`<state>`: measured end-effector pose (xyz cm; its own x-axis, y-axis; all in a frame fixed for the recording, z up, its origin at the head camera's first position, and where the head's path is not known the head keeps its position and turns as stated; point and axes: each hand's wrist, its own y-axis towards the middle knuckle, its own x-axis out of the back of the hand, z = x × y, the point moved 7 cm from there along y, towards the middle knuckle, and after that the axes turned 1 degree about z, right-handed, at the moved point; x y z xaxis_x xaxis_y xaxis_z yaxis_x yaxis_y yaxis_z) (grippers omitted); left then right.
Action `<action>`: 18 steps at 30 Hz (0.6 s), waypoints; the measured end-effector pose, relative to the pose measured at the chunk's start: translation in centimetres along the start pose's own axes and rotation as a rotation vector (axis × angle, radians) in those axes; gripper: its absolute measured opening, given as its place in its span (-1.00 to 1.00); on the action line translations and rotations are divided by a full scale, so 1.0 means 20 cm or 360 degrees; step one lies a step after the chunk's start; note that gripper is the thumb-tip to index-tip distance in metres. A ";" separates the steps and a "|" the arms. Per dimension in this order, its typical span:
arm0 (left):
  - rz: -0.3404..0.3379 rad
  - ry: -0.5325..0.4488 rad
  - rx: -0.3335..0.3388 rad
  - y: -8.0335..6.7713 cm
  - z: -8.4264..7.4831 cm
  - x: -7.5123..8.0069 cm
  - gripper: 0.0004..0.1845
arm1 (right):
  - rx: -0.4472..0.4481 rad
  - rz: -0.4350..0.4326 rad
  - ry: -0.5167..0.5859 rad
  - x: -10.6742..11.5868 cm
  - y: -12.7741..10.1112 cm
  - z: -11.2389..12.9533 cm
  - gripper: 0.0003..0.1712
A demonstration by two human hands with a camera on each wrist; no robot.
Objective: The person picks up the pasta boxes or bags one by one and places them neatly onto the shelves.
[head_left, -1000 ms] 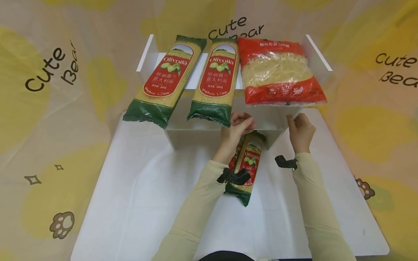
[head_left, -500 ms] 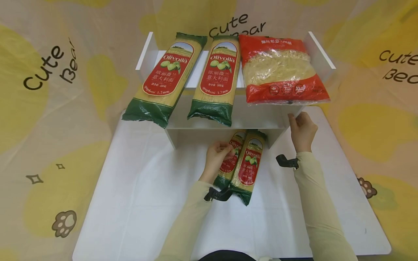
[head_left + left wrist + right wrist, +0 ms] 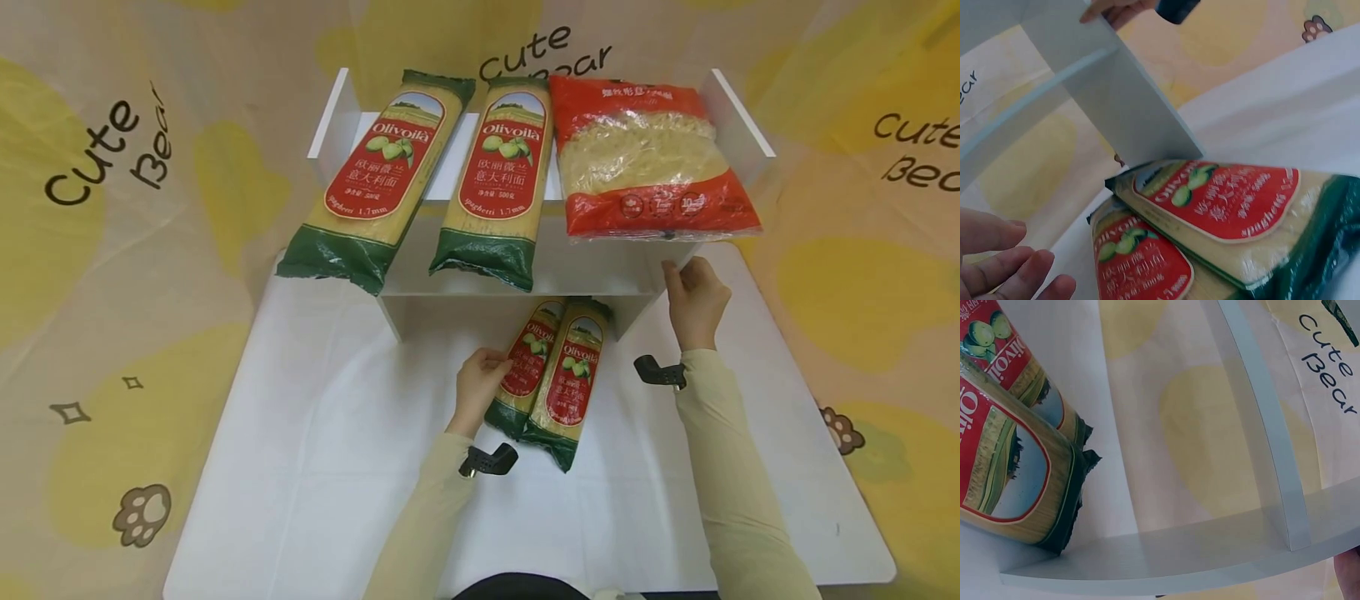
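My left hand (image 3: pixel 480 387) is beside the left of two spaghetti packs (image 3: pixel 528 358) under the shelf. In the left wrist view its loosely bent fingers (image 3: pixel 1007 275) hold nothing and stand apart from the packs. The other spaghetti pack (image 3: pixel 573 375) lies against the first and partly overlaps it. My right hand (image 3: pixel 697 304) pinches the front edge of the white shelf's right side panel (image 3: pixel 1141 106), thumb on the inner face. Only a bit of that hand shows in the right wrist view.
On the top of the white shelf (image 3: pixel 731 112) lie two more spaghetti packs (image 3: pixel 390 167) (image 3: pixel 498 167) and a red bag of spiral pasta (image 3: pixel 645 158), all jutting past its front edge. The shelf stands on a white table (image 3: pixel 322 467) before a yellow patterned cloth (image 3: pixel 97 333).
My left hand has come down and left from below the shelf board, uncovering the left lower spaghetti pack. My right hand stays on the side panel.
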<state>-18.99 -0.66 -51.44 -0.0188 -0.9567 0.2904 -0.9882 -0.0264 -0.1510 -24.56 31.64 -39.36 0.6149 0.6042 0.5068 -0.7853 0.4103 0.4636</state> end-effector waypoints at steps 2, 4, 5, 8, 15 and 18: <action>-0.0016 0.0025 -0.0015 -0.01 0.03 0.01 -0.79 | -0.0015 0.0007 -0.0003 0.00 0.00 0.00 -0.63; -0.0040 0.0044 -0.0027 -0.01 0.05 0.02 -0.80 | -0.0016 0.0008 0.0005 0.00 0.00 0.00 -0.63; -0.0052 0.0050 -0.0029 -0.02 0.07 0.02 -0.80 | -0.0011 0.0007 0.0009 0.00 0.00 0.00 -0.63; -0.0082 0.0085 -0.0032 -0.02 0.11 0.03 -0.79 | 0.0006 -0.0001 0.0010 0.00 0.00 0.00 -0.65; -0.0019 0.0175 0.0041 -0.03 0.19 0.01 -0.74 | -0.0003 0.0006 -0.0004 0.00 0.00 0.00 -0.63; 0.0015 0.0215 0.0060 -0.04 0.21 0.00 -0.64 | 0.0008 0.0006 0.0007 0.00 0.00 0.00 -0.63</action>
<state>-17.65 -1.95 -55.26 -0.0508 -0.9094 0.4128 -0.9815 -0.0309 -0.1890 -24.54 31.60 -39.42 0.6114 0.6087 0.5057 -0.7874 0.4045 0.4651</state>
